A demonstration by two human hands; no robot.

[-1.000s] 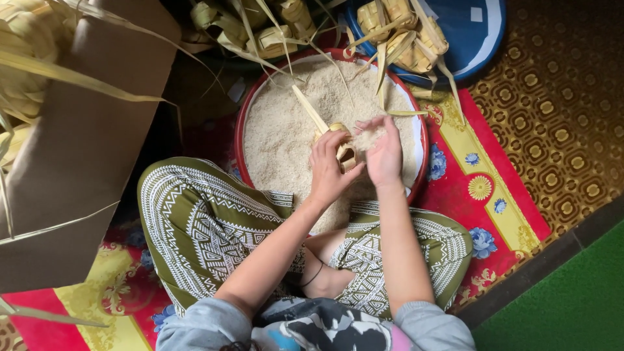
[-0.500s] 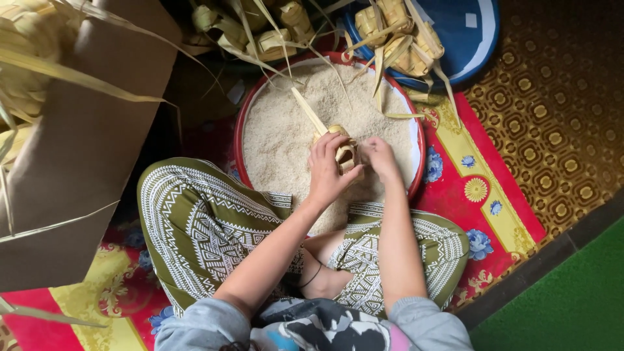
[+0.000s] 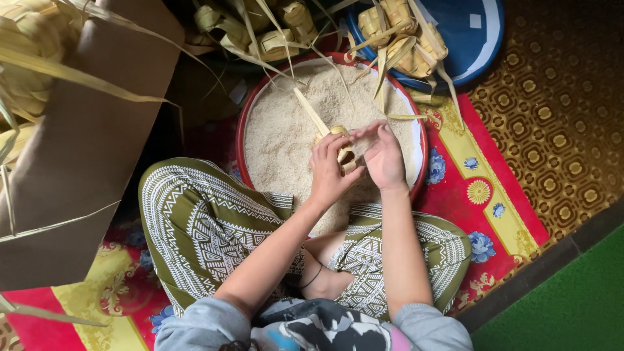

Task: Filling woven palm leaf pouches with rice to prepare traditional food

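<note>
Just above the middle of the frame, over a red-rimmed basin (image 3: 242,140) of uncooked rice (image 3: 286,136), the left hand (image 3: 330,170) is curled closed around a small woven palm-leaf pouch (image 3: 342,144), its fingers wrapped over the pouch's lower side. The right hand (image 3: 383,156) sits just beside it, half open and cupped, fingertips at the pouch's opening; whether it carries grains I cannot tell.

Filling looks like the step in hand. To do it well, the pouch is best kept directly over the basin so stray grains fall back in, with the slit held apart by the thumb and the weave not squeezed so hard that it distorts.

The pouch's loose leaf strip (image 3: 311,112) runs from the pouch toward the upper left of the frame, and this gives the long axis: a diagonal, tail up-left, body down-right toward the palm.

More woven pouches (image 3: 396,36) lie piled on a blue tray (image 3: 478,39) at the upper right. The person sits cross-legged on a red and yellow patterned mat (image 3: 481,188) on the floor.
</note>
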